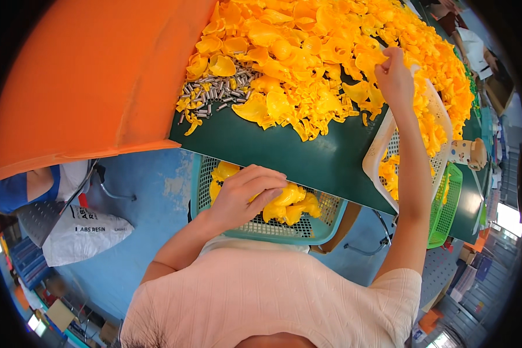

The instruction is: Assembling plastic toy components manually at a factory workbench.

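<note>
A wide heap of glossy yellow curved plastic parts [307,52] covers the far side of the dark green table [243,136]. My right hand [395,81] reaches out over the heap's right part, its fingers bent and closed; what they hold, if anything, is hidden. Beneath that forearm stands a white plastic basket [380,156] with yellow parts in it. At the table's near edge my left hand [246,194] hangs over a teal mesh basket [325,232], fingers stretched out and thumb apart. More yellow parts [293,203] lie in this basket, just beside the fingertips.
Small metal tubes [217,93] lie on the table left of the heap. A large orange panel [98,75] borders the left side. Right of the white basket are a green basket [446,203] and a tape roll [477,154]. A white sack [84,232] rests at lower left, near another person's arm.
</note>
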Tool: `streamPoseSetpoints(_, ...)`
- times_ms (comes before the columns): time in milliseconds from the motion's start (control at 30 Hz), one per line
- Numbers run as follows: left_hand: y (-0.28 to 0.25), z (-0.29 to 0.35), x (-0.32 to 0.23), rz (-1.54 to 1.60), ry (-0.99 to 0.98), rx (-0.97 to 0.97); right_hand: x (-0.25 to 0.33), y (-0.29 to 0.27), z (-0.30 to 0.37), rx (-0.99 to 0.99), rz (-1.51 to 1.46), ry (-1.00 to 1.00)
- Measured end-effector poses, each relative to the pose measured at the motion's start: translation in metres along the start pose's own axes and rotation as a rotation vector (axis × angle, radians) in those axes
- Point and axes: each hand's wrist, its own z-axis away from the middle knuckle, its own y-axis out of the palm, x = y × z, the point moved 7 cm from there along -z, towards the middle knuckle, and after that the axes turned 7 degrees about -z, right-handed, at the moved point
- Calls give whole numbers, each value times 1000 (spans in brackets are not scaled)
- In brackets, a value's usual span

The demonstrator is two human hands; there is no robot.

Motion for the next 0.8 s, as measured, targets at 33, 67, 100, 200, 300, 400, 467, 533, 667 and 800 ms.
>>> streamPoseSetpoints(33,0,0,2,9,-11,-7,11,-10,6,-29,35,-1)
streamPoseSetpoints(67,0,-1,3,17,-21,-13,22,-19,13,-57,70,-1)
streamPoseSetpoints(100,1,-2,4,22,-25,-5,30,-24,22,-53,71,8)
streamPoseSetpoints(200,2,-5,4,30,-22,-11,51,-30,48,14,-175,60)
streamPoseSetpoints(300,2,-8,0,43,18,-31,79,-42,76,31,-396,9)
streamPoseSetpoints(400,2,-13,-3,72,-6,-21,105,-50,99,67,-508,6)
streamPoseSetpoints(467,5,-16,-5,29,48,32,116,-48,110,116,-653,66)
streamPoseSetpoints(533,-2,-23,-15,-25,40,-183,122,-38,122,175,-766,109)
streamPoseSetpoints(667,-1,-33,-24,51,-7,-251,133,4,150,326,-1196,403)
streamPoseSetpoints(800,2,-33,-15,-83,29,-114,143,33,175,417,-1410,587)
